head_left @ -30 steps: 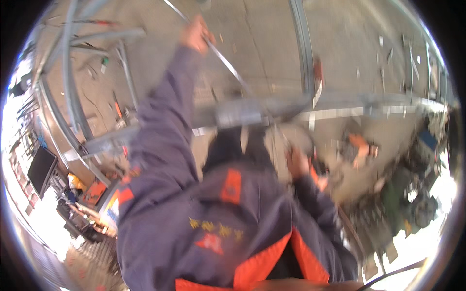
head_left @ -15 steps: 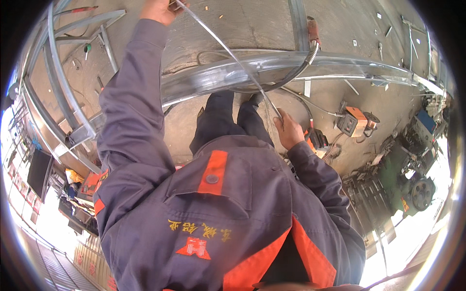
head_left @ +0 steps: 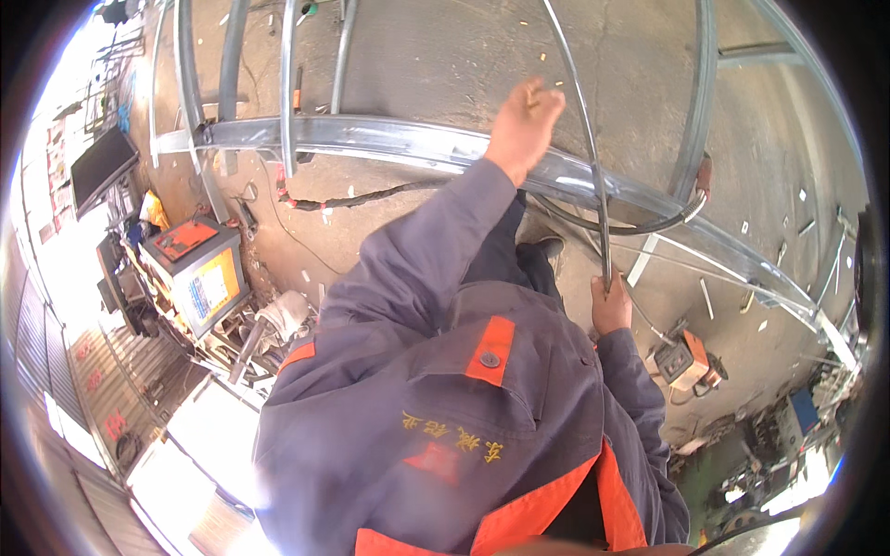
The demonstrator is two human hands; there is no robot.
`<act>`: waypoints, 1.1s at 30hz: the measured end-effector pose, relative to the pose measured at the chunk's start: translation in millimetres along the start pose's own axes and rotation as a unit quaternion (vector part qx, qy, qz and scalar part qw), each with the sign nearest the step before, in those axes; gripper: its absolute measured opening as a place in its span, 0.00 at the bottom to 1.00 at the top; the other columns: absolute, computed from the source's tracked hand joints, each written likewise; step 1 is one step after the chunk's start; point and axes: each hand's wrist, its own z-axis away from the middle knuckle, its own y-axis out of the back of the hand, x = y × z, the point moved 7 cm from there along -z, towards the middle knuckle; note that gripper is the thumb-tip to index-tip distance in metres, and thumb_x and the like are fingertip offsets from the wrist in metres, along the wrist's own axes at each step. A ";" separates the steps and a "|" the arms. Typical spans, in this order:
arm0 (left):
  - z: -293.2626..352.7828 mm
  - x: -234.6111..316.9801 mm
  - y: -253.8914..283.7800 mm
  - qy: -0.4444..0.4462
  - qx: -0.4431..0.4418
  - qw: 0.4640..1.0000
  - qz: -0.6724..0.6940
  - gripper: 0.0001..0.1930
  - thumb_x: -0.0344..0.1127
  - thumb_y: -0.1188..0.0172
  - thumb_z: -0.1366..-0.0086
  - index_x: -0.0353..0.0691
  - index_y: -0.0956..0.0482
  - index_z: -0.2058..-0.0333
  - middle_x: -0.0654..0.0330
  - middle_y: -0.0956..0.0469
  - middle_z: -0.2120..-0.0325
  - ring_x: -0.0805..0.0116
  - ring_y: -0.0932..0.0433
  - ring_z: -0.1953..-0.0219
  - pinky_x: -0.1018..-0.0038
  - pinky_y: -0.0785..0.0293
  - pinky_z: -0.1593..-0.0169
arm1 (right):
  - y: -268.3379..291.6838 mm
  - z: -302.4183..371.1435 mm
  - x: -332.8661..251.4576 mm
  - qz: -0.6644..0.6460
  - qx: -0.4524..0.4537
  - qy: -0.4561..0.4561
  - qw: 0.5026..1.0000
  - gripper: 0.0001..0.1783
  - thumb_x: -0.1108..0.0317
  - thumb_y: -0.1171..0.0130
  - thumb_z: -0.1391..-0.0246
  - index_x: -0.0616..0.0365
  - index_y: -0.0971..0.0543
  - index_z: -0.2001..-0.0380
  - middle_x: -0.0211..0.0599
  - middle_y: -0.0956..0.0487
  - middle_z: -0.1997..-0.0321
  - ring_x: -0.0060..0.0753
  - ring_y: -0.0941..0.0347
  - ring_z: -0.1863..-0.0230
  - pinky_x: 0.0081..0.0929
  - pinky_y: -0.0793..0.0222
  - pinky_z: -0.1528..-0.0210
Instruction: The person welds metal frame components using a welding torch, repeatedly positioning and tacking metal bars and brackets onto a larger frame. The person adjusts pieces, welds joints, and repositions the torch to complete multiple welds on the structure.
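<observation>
A long thin metal strip (head_left: 588,130) runs from the top edge down to my right hand (head_left: 612,308), whose fingers are closed round its near end. It passes over a wide galvanized steel beam (head_left: 399,139) lying across the floor in front of my legs. My left hand (head_left: 527,130) is raised over that beam, left of the strip and apart from it. Its fingers are loosely curled with gaps between them, and I see nothing held in it. Beside the strip, a thick black cable (head_left: 640,227) curves over the beam to a brown-red handle (head_left: 705,176).
Steel profiles (head_left: 232,65) join or cross the beam at left, and another profile (head_left: 700,83) runs away at right. An orange machine with a wire spool (head_left: 684,360) stands right of my right hand. A grey cabinet (head_left: 199,278) and dark monitor (head_left: 104,169) are at left. Small scraps litter the floor.
My left hand has let go of the strip's far end and moved right and nearer. The strip now points more straight ahead, still in my right hand. My view has turned leftward.
</observation>
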 end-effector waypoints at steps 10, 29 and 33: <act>136.7 -38.7 26.4 -0.138 0.014 0.980 -0.145 0.25 0.39 0.37 0.27 0.29 0.28 0.38 0.45 0.20 0.47 0.55 0.20 0.41 0.63 0.24 0.41 | 0.8 14.4 16.4 -0.012 -0.025 0.003 1.000 0.37 0.51 0.38 0.40 0.57 0.31 0.32 0.54 0.17 0.50 0.60 0.21 0.47 0.49 0.27 0.45; 426.4 -273.0 50.8 0.128 -0.040 0.975 -0.175 0.23 0.42 0.37 0.28 0.33 0.23 0.41 0.49 0.16 0.51 0.56 0.17 0.47 0.64 0.22 0.43 | -12.5 61.3 89.7 0.021 -0.027 0.093 0.995 0.33 0.53 0.41 0.35 0.54 0.32 0.32 0.51 0.15 0.52 0.55 0.18 0.50 0.46 0.25 0.47; 450.3 -284.9 52.2 0.144 -0.079 0.963 -0.213 0.23 0.42 0.38 0.27 0.34 0.23 0.40 0.47 0.17 0.49 0.57 0.17 0.46 0.64 0.23 0.42 | -8.2 71.3 94.9 0.003 0.012 0.140 0.990 0.33 0.55 0.40 0.35 0.53 0.33 0.31 0.47 0.15 0.53 0.52 0.17 0.50 0.44 0.24 0.47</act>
